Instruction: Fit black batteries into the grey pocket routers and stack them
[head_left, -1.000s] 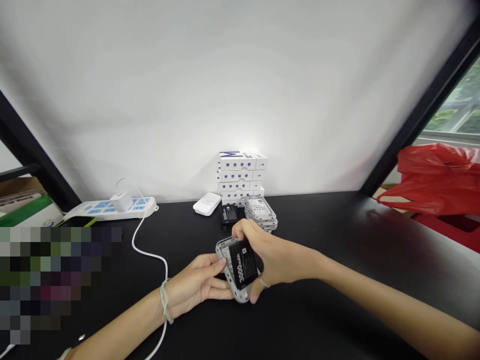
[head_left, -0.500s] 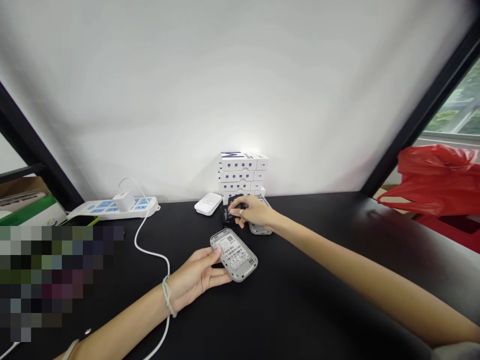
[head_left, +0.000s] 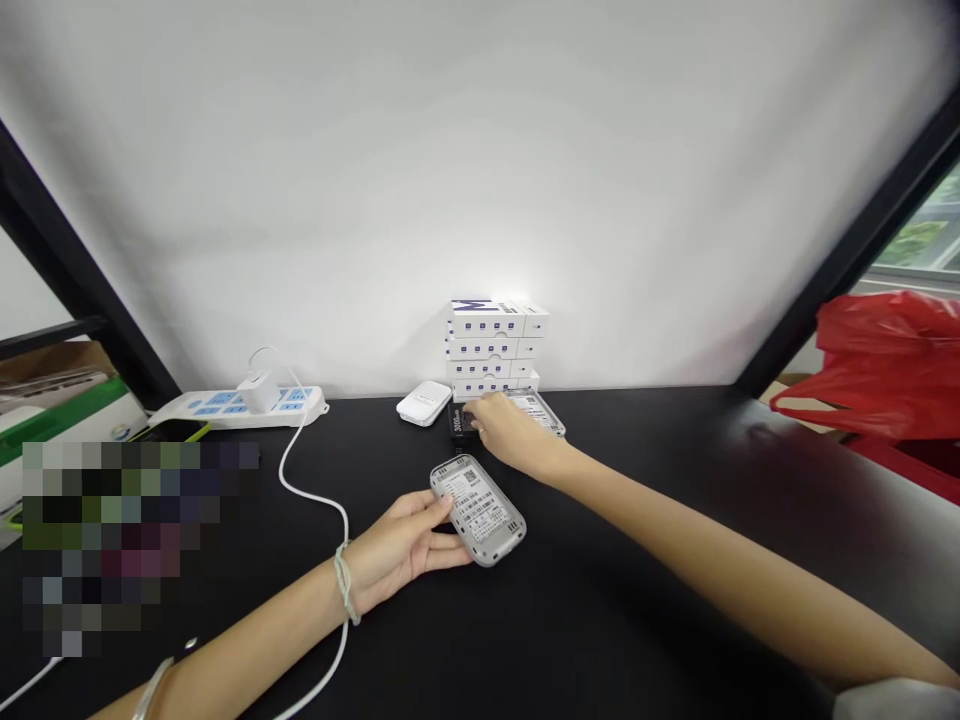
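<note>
My left hand [head_left: 412, 545] is closed on a grey pocket device [head_left: 487, 510], thumb on its near left edge and fingers beneath. The device is tilted with its label and barcodes facing up. Farther off, the fingers of my right hand [head_left: 510, 430] are closed on a black battery [head_left: 471, 420], mostly covered by them. Beneath and beside it lies another black battery [head_left: 455, 425] with white print. A second grey device [head_left: 544, 410], label up, rests partly behind my right hand.
A white pocket device [head_left: 424, 402] lies left of the batteries, and a stack of white boxes [head_left: 495, 348] stands against the wall. On the left are a power strip [head_left: 202, 405] with a white charger [head_left: 257, 390] and a trailing white cable [head_left: 315, 498]. A red bag [head_left: 885, 365] is at right.
My right hand has lowered with the battery onto the other battery. My left hand still holds the grey device. The whole view has shifted slightly.
</note>
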